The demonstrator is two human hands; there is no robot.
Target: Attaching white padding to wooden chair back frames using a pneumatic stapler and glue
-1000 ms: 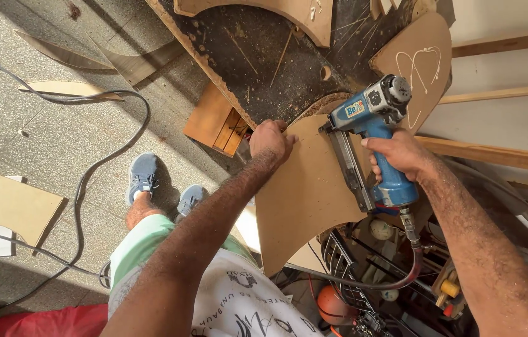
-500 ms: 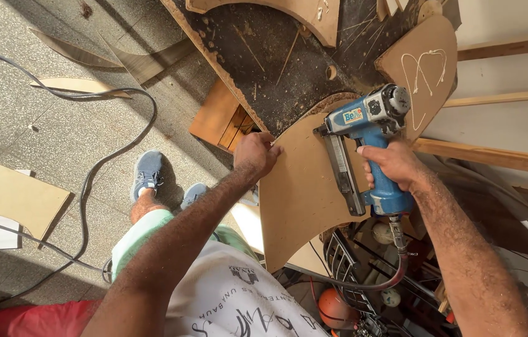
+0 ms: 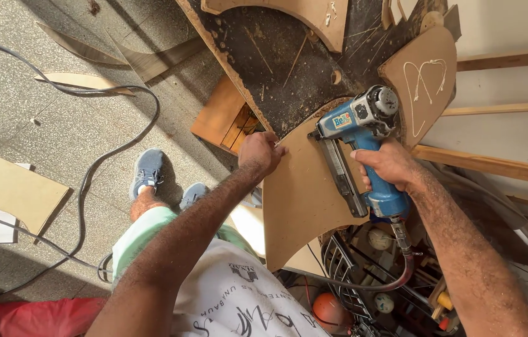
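While my right hand (image 3: 390, 167) clamps the blue nail gun (image 3: 363, 146), its nose points ten o'clock toward my left hand (image 3: 259, 155), pinching the curved board (image 3: 304, 200) edge.

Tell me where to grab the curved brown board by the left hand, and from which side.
Grip the curved brown board on its left edge near the top corner, from the left, where the left hand already pinches it. That edge overhangs free; the blue nail gun covers the right side.

one blue nail gun (image 3: 363, 146), two blue shoes (image 3: 147, 171), one orange ball (image 3: 328, 310), two bare hands (image 3: 261, 153)
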